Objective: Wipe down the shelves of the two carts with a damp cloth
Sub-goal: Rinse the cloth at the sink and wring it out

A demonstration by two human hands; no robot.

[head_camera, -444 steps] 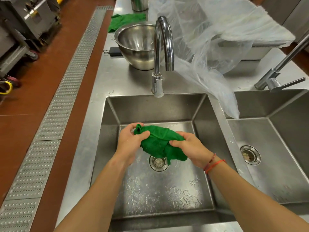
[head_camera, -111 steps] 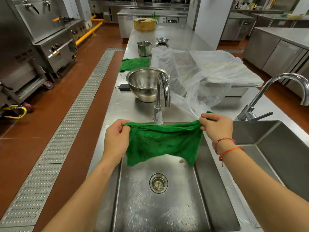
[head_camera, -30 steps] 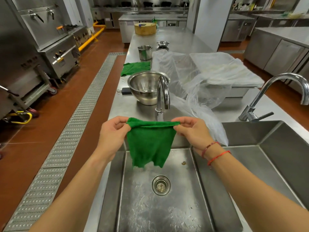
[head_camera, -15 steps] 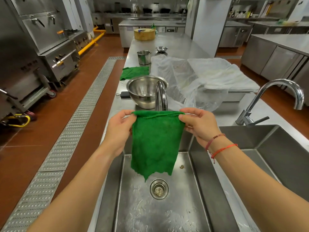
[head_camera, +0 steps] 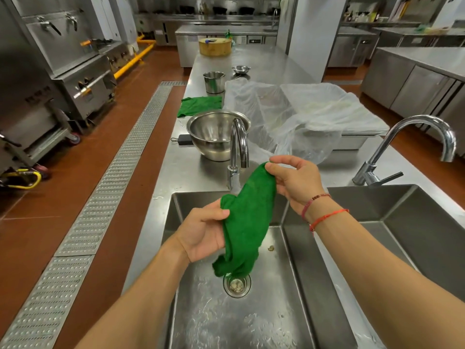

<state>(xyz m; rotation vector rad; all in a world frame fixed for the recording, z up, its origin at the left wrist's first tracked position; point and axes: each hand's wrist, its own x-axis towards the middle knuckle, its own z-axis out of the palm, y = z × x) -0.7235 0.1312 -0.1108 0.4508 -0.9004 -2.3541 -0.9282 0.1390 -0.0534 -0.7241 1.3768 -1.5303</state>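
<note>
A green cloth (head_camera: 247, 217) hangs folded and slanted over the left sink basin (head_camera: 201, 311), its lower end bunched just above the drain (head_camera: 237, 284). My right hand (head_camera: 295, 180) pinches its upper end near the faucet spout. My left hand (head_camera: 203, 233) grips the cloth lower down, thumb on its left edge. No cart shelf is visible by the sink.
A curved faucet (head_camera: 237, 147) stands behind the basin, with a steel bowl (head_camera: 214, 134) and a small black device (head_camera: 185, 139) beyond. Clear plastic sheeting (head_camera: 289, 114) covers a tray. A second green cloth (head_camera: 200, 105) lies farther back. A second sink (head_camera: 402, 222) is at right.
The cloth was held spread by its top corners, then folded narrower. Now my left hand has dropped lower on it while the right stays high, so it hangs slanted.
</note>
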